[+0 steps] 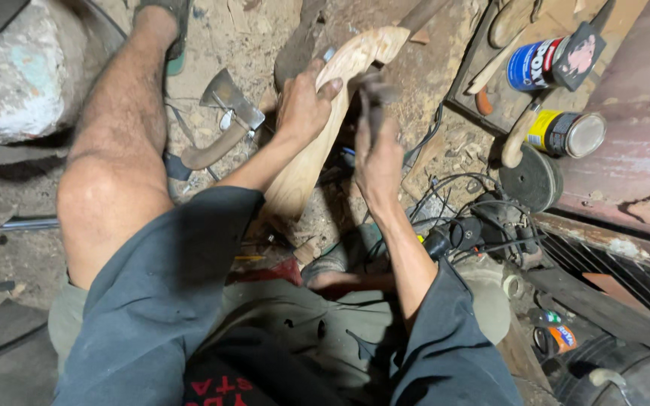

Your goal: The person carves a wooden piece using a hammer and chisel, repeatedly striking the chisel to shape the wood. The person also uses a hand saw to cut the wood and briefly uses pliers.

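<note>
- The curved wooden piece (pixel 317 143) stands slanted between the person's knees, its lower end down by the lap and its hooked upper end resting against the dirt floor (pixel 250 37).
- The left hand (pixel 304 105) is clamped around the upper part of the wood, thumb laid across its pale face — a steadying grip just below the curve.
- The right hand (pixel 376 146) is closed on a small dark tool (pixel 366 98) whose tip meets the wood's edge; what kind of tool it is stays too blurred to tell.
- The wood looks stiff, dry and fairly light for its length — not slippery, unlikely to crack under a firm hold.
- The thick middle seems the safest place to hold it, away from the thinner hooked tip.
- A hatchet (pixel 223 120) lies just left of the left hand.
</note>
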